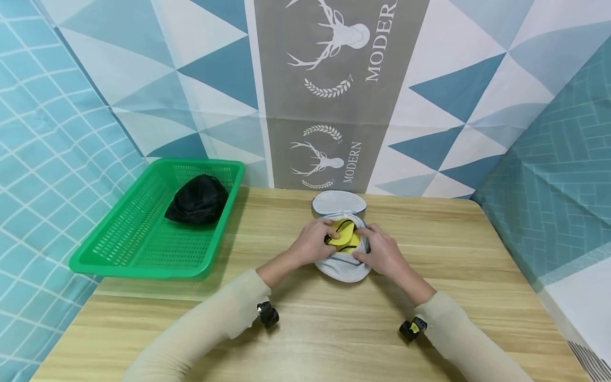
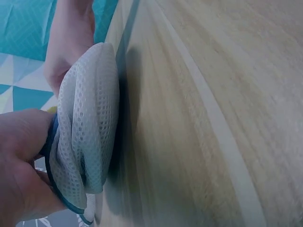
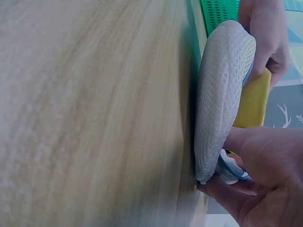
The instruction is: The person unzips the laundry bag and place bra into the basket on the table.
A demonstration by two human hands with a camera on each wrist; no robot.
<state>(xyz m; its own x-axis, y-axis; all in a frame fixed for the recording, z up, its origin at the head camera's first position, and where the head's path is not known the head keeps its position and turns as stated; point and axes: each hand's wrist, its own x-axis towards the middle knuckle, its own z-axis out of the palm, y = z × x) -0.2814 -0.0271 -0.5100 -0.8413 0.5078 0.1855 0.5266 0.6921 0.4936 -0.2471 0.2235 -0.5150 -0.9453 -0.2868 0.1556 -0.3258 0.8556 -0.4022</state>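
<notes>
A white mesh bag (image 1: 343, 269) with dark blue edging lies on the wooden table, its round lid flap (image 1: 339, 202) folded back toward the wall. Inside its opening sits a bright yellow soft-looking item (image 1: 342, 233) with black trim; its exact kind does not show. From the left, my left hand (image 1: 312, 242) pinches the yellow item between thumb and fingers. My right hand (image 1: 382, 250) grips the bag's right rim. In the right wrist view, the yellow item (image 3: 253, 101) rises above the bag (image 3: 220, 99), while the right thumb and fingers hold the mesh edge.
At the left stands a green plastic basket (image 1: 217, 249) with perforated walls, holding a bunched black cloth item (image 1: 198, 200). The wooden table (image 1: 324, 331) meets a patterned wall covering (image 1: 315, 111) at the back. Small black cameras sit on both sleeves.
</notes>
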